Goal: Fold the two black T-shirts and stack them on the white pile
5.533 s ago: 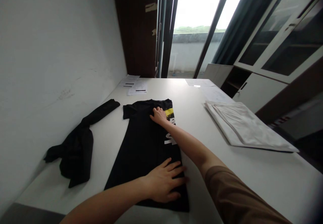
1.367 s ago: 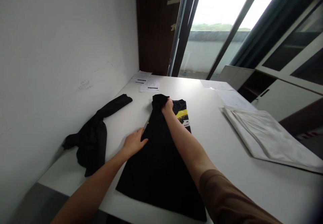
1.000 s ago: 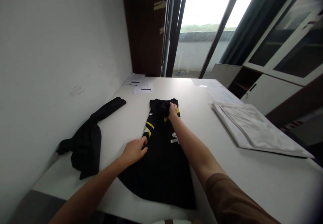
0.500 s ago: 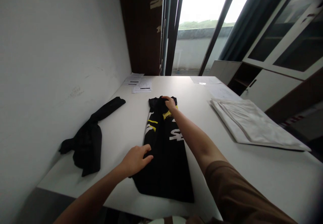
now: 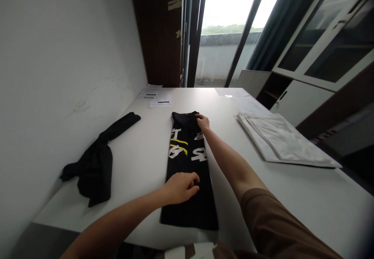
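Observation:
A black T-shirt (image 5: 189, 212) with white and yellow print lies as a long narrow folded strip on the white table in front of me. My right hand (image 5: 203, 123) is at the far right corner of it, fingers closed on the cloth near the collar. Over the lower half hovers or rests my left hand (image 5: 182, 188), fingers loosely curled, thumb apart, holding nothing; contact with the cloth cannot be made out. Another black garment (image 5: 101, 161) lies crumpled to the left, one sleeve stretched toward the back.
A flat folded white cloth or bag (image 5: 288, 138) lies on the right of the table (image 5: 140, 150). Papers (image 5: 160, 98) are at the back left, with more sheets (image 5: 245, 101) at the back right. A wall (image 5: 73, 56) borders the left side.
The T-shirt's left side has been folded inward, making the strip narrower and its print more visible. My left hand has moved right across the cloth; my right hand has shifted to the far right corner.

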Motion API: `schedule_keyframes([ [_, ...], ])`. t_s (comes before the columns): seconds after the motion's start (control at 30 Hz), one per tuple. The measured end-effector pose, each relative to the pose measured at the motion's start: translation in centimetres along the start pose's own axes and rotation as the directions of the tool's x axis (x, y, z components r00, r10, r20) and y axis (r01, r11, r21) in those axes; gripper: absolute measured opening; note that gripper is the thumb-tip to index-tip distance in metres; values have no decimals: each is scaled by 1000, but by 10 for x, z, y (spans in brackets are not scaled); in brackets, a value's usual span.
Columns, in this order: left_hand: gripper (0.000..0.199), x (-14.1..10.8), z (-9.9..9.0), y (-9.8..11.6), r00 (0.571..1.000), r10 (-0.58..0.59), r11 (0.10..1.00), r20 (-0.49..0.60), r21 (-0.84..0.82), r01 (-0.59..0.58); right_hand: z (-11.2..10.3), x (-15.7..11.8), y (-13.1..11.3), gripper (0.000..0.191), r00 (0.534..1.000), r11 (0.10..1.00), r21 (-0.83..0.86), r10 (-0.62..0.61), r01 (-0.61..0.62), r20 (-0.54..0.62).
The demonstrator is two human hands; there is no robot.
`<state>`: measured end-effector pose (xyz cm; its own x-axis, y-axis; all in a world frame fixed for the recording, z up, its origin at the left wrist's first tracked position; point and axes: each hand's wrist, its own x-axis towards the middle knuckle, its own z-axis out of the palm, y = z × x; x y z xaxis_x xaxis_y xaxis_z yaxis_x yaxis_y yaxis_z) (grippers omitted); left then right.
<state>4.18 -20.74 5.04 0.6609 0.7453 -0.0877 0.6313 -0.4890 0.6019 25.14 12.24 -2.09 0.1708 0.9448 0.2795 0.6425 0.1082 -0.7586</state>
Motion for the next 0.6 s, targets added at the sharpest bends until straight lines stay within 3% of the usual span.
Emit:
schedule_keyframes([
  [0.17, 23, 7, 7, -17, 985, 156, 948, -70, 292, -130, -4, -4, 2, 42, 994, 993, -69, 91, -95, -56],
  [0.27, 40, 6, 16, -26, 968, 237, 926, -78, 320, -201, -6, -4, 2, 37, 991, 985, -125, 111, -121, -80],
  [0.37, 55, 5, 23, -32, 956, 290, 910, -37, 319, -264, 0, 3, -8, 32, 995, 982, -177, 46, -61, -84],
  [0.47, 59, 7, 25, -35, 955, 295, 908, 4, 311, -282, 20, 19, -28, 26, 998, 978, -203, -47, 56, 47],
  [0.6, 61, 9, 22, -37, 958, 287, 914, 24, 292, -282, 59, 42, -56, 29, 950, 954, -220, -137, 203, 281],
])
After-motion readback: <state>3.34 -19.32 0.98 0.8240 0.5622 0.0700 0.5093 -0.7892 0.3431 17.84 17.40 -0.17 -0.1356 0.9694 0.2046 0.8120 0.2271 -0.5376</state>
